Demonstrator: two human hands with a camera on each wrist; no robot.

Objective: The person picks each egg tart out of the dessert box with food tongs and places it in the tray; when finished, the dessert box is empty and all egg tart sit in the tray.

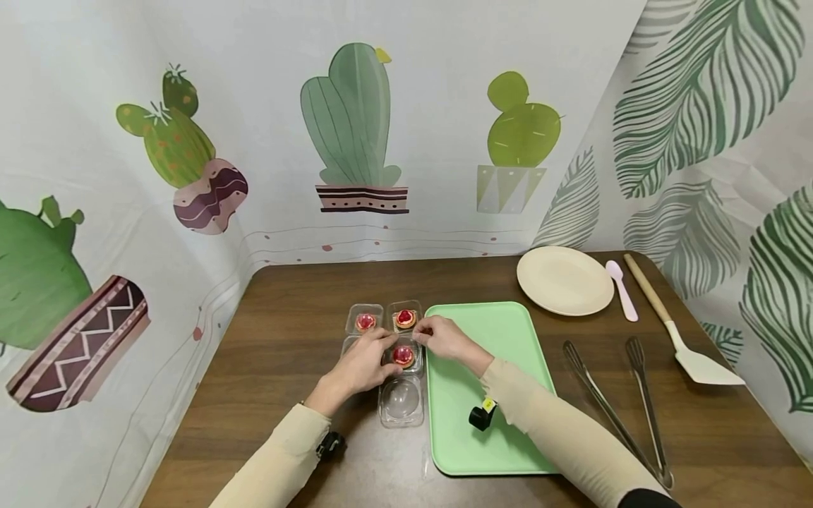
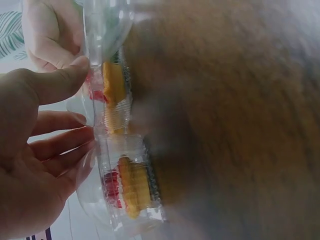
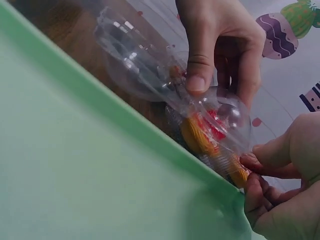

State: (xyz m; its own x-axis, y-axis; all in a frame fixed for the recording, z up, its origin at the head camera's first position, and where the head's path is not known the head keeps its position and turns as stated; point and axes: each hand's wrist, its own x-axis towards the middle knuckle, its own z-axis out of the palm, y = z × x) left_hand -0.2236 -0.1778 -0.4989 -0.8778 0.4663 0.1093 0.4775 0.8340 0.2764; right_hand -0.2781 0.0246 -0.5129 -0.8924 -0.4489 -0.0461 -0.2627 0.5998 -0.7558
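While the right hand (image 1: 447,337) seems to pinch a clear plastic edge (image 3: 231,150) by the green tray (image 1: 489,326), the left hand (image 1: 360,361) spans the middle tart box (image 1: 414,361), thumb and fingertips touching its domed lid, fingers spread rather than gripping. That box sits on the worktop (image 1: 286,367) just left of the tray's left rim, w/ a red-topped tart (image 1: 402,355) visible inside; the far right box (image 1: 396,310) and far left box (image 1: 376,310) hold similar tarts, and an empty clear dome (image 1: 401,401) lies on the near side. Another clear piece (image 1: 347,343) shows left of the left hand, mostly hidden, so can't tell what it is. Step in hand looks like working the lids, prob. closing or freeing one at the rim; can't tell which. Next move prob. calls for steady left-hand pressure nr the rim while the right fingers work the edge, w/o tipping or crushing the tarts. Re brands etc., no readable name on boxes or tray. Only poss. writing is a tiny yellow tag (image 1: 488,405) on the right wrist's black cam (image 1: 480,418), too small to read.
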